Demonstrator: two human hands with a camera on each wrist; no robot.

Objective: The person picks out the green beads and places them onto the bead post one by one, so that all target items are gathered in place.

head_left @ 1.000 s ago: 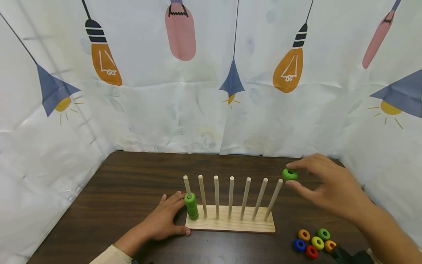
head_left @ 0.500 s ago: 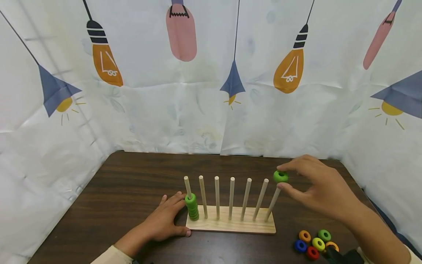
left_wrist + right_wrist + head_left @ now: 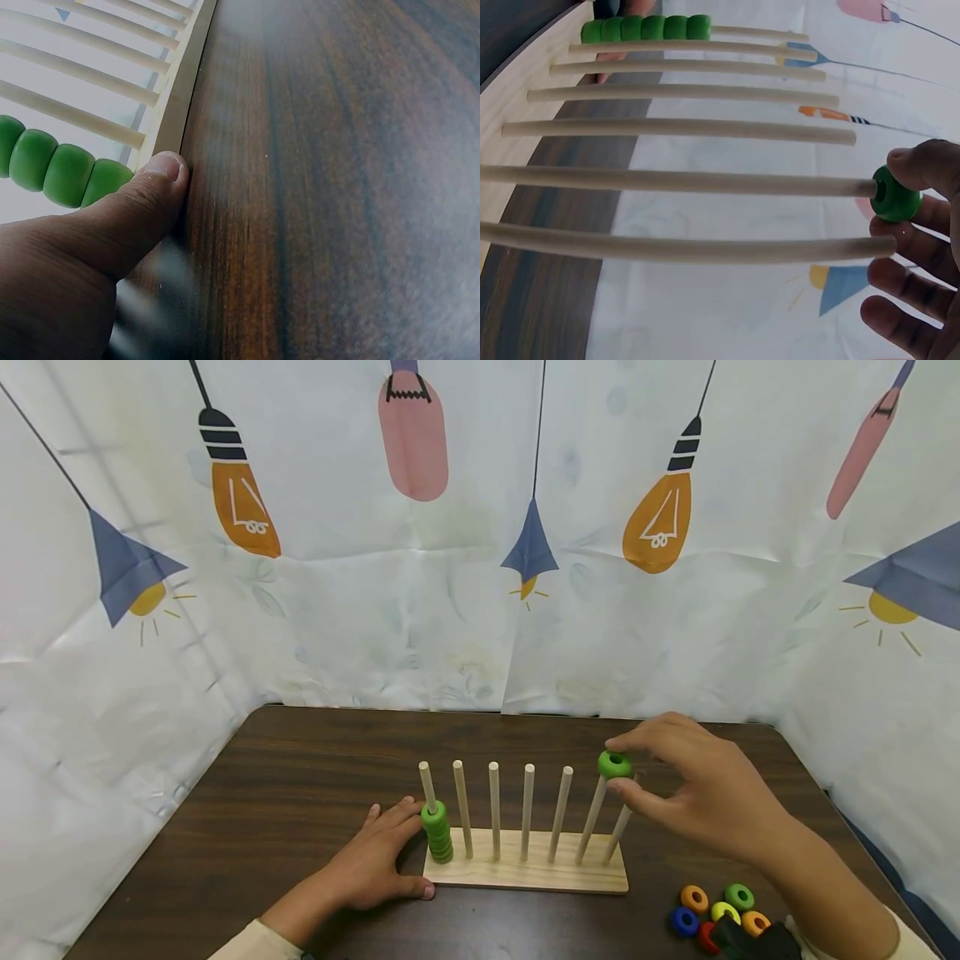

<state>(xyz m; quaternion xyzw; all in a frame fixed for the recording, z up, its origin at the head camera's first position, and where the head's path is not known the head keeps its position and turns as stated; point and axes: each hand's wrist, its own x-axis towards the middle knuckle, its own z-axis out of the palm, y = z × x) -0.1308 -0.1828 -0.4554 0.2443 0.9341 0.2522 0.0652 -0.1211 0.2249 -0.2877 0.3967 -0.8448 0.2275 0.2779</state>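
Note:
A light wooden peg stand with several upright pegs stands on the table. Several green beads are stacked on its leftmost peg. My left hand holds the stand's left end, thumb at the front edge, fingers at the back corner. In the left wrist view the thumb lies against the base beside the stacked beads; the other fingers are hidden there. My right hand pinches a green bead between thumb and fingers. The right wrist view has this bead right at the tip of the second peg from the right.
Several loose beads lie on the dark table at the front right, among them a blue one, an orange one and a green one. The right wrist's dark strap partly covers some. A patterned curtain hangs behind.
My right hand has carried the green bead leftward, from beside the rightmost peg, past its top, to the peg beside it. The left hand and the stand have stayed put.

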